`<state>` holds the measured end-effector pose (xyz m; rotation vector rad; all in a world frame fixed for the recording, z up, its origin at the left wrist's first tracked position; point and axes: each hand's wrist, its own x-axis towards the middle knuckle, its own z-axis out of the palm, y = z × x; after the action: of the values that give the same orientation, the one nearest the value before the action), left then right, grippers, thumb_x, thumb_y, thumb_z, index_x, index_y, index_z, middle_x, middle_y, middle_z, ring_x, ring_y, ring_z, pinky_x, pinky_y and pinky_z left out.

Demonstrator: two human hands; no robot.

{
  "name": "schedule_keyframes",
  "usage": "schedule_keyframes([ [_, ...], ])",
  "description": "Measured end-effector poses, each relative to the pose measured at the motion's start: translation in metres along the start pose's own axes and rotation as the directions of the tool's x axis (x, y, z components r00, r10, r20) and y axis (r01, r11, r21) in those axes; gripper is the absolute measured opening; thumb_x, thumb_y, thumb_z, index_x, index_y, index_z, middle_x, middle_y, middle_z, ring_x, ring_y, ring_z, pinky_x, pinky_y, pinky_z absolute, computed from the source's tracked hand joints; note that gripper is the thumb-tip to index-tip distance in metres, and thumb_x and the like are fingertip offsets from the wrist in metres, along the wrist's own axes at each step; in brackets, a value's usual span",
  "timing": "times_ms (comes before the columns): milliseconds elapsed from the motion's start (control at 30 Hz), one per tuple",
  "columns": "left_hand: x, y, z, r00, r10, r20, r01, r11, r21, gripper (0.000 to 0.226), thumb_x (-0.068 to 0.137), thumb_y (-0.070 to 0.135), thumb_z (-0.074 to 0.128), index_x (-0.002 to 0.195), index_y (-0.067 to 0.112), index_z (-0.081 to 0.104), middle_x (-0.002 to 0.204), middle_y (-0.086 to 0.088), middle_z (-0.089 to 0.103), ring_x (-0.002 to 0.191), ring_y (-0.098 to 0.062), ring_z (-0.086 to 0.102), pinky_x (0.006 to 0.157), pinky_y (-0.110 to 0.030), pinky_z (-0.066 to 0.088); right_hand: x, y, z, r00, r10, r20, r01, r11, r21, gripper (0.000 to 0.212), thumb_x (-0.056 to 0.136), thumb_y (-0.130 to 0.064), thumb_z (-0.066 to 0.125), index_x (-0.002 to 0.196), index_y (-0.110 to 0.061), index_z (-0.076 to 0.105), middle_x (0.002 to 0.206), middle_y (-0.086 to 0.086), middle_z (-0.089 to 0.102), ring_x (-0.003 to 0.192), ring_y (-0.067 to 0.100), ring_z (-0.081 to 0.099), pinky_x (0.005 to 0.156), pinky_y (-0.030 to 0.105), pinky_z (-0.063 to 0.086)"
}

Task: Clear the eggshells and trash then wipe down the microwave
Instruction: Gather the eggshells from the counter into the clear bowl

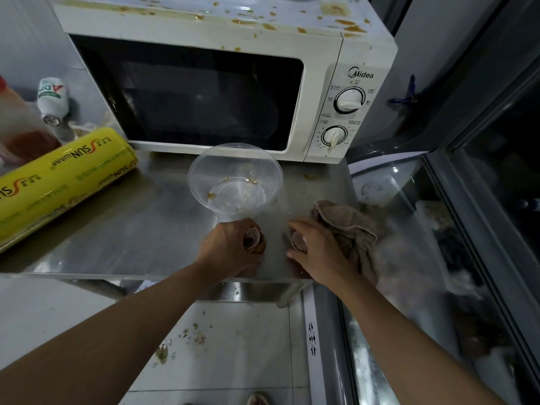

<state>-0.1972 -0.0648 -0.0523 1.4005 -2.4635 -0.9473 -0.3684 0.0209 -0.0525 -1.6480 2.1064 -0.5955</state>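
place: working kitchen, likely commercial | tabletop [122,229]: bare stainless steel | microwave [204,92]: white, top spattered with brown sauce | cling wrap roll [64,176]: large, yellow, catering-sized | glass-topped chest freezer [409,258]: just beside the tabletop | floor [233,340]: tiled, littered with food scraps

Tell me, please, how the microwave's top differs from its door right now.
The microwave's top is white and spattered with brown-orange drips; the door is a dark window and looks largely unspattered. The top lies flat, the door stands upright and closed. Both belong to one white microwave.
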Motion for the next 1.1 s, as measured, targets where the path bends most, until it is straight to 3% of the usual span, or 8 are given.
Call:
schedule_keyframes([
  [200,-0.002,0.003,-0.001,1.000,-0.021,-0.001,0.021,1.000,0.018,0.051,0.062,0.032,0.081,0.108,0.029,0.060,0.106,0.002,0.066,0.097,-0.020,0.061,0.081,-0.033,0.052,0.001,0.002,0.005,0.999,0.010,-0.038,-0.013,0.998,-0.062,0.044,0.082,-0.008,0.067,0.125,-0.006,0.056,0.129,0.007,0.057,0.120,0.020,0.049,0.101,0.018,0.031],
  [700,-0.023,0.026,-0.014,0.998,-0.054,-0.041,0.054,0.998,0.019,0.040,0.070,0.030,0.076,0.108,0.026,0.062,0.105,-0.002,0.066,0.096,-0.023,0.062,0.078,-0.034,0.053,-0.013,-0.006,-0.019,0.993,-0.056,-0.104,0.061,0.997,0.043,0.036,0.082,-0.012,0.068,0.117,-0.009,0.061,0.113,0.008,0.064,0.106,0.021,0.057,0.092,0.026,0.044],
  [867,-0.038,0.029,-0.023,0.997,-0.035,-0.066,0.036,0.999,0.004,0.033,0.069,0.028,0.074,0.100,0.023,0.065,0.097,-0.002,0.069,0.090,-0.024,0.064,0.078,-0.036,0.052,-0.024,-0.019,-0.027,0.990,-0.073,-0.124,0.079,0.996,0.045,0.039,0.082,-0.014,0.068,0.120,-0.013,0.060,0.114,0.007,0.064,0.104,0.020,0.058,0.084,0.021,0.042],
  [967,-0.047,0.029,-0.030,0.996,-0.006,-0.087,0.007,1.000,0.012,0.034,0.068,0.027,0.076,0.100,0.022,0.064,0.096,-0.001,0.070,0.089,-0.022,0.065,0.078,-0.034,0.052,-0.035,-0.031,-0.031,0.984,-0.089,-0.153,0.096,0.995,0.039,0.038,0.082,-0.016,0.069,0.119,-0.012,0.060,0.112,0.006,0.064,0.094,0.009,0.053,0.074,0.008,0.034],
  [1100,-0.064,0.027,-0.041,0.995,0.040,-0.096,-0.038,0.999,0.018,0.035,0.068,0.028,0.077,0.101,0.021,0.065,0.096,-0.002,0.070,0.090,-0.021,0.065,0.080,-0.036,0.052,-0.057,-0.051,-0.038,0.980,-0.094,-0.175,0.099,0.995,0.020,0.036,0.081,-0.016,0.069,0.116,-0.010,0.061,0.110,0.008,0.064,0.092,0.011,0.052,0.077,0.013,0.033],
])
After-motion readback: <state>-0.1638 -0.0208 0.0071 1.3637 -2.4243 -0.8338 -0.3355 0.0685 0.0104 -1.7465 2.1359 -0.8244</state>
